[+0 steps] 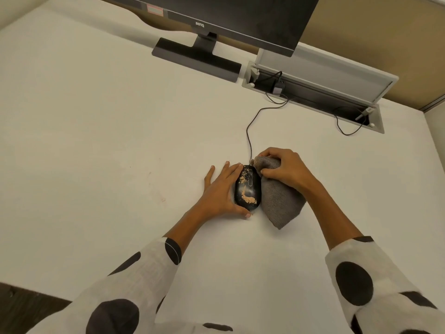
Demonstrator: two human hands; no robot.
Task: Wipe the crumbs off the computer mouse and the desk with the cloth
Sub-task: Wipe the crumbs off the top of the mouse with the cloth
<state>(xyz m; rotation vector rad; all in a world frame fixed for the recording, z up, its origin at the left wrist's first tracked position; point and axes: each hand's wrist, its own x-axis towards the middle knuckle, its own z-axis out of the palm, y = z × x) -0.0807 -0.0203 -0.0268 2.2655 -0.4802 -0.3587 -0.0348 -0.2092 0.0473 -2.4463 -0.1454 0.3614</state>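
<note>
Crumbs (245, 192) sit on top of your black computer mouse (248, 189), in a line near the front and a curved pile near the back. The mouse rests on the white desk (96, 141), in the middle, well in front of the BenQ monitor (231, 18). Your left hand (221, 191) lies flat beside the mouse with the fingers spread out and touching its left side, and your thumb wraps around the back end, so the hand steadies the mouse without closing on it. Your right hand (285, 169) is squeezed tight around the top of the grey cloth (277, 201), which is bunched up and touches the right side of the mouse. The rest of the cloth lies on the desk under your wrist. The mouse cable (250, 131) runs from the front of the mouse up to the open cable tray (313, 90) at the back of the desk.
</note>
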